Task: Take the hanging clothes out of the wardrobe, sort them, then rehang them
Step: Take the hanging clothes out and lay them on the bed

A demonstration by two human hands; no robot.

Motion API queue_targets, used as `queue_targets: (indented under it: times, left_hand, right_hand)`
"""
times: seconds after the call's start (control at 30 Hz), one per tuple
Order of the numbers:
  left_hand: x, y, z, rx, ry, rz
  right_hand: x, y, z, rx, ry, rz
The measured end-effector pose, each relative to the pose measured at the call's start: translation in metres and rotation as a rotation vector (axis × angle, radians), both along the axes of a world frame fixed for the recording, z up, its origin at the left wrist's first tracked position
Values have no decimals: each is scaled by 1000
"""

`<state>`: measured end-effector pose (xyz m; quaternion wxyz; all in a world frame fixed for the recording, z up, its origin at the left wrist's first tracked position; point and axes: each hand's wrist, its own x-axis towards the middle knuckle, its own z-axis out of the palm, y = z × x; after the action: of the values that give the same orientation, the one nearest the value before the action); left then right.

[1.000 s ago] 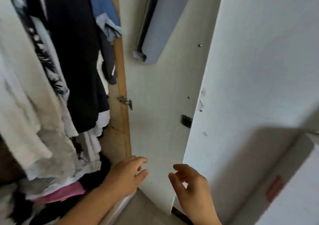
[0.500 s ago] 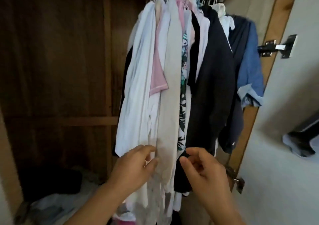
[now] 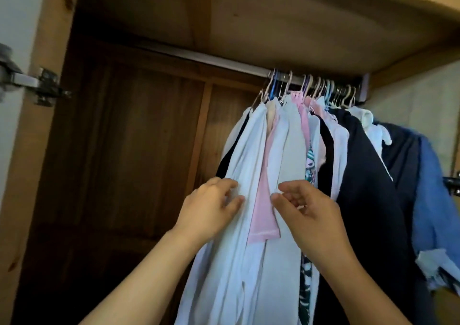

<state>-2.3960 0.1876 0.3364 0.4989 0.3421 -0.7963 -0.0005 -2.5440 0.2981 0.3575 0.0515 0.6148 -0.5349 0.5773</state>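
Centre frame, both hands reach into the hanging clothes (image 3: 286,150) — left hand (image 3: 211,207) touching white fabric, right hand (image 3: 308,212) beside it, each grip loosely curled, holding nothing.

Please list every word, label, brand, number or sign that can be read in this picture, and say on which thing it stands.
None: no readable text shows anywhere in the head view.
The hanging clothes show no tags or printed words; one garment has a leaf pattern, not letters.
The hangers, the rail and the door hinge bear no visible marking.
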Motion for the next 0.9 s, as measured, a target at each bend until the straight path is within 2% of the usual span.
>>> queue_targets:
  times: [0.23, 0.43, 0.7, 0.9]
  left_hand:
    - [-15, -62, 70, -97, 81, -26]
    - [-25, -108, 116, -136, 123, -67]
    - [-33, -153, 135, -188, 177, -148]
    - [-39, -178, 130, -186, 187, -170]
  right_hand:
    - [9, -57, 79, -128, 93, -68]
    - [6, -122, 140, -237, 230, -275]
    - [1, -176, 174, 21, 342, -726]
    - [-19, -187, 166, 75, 476, -978]
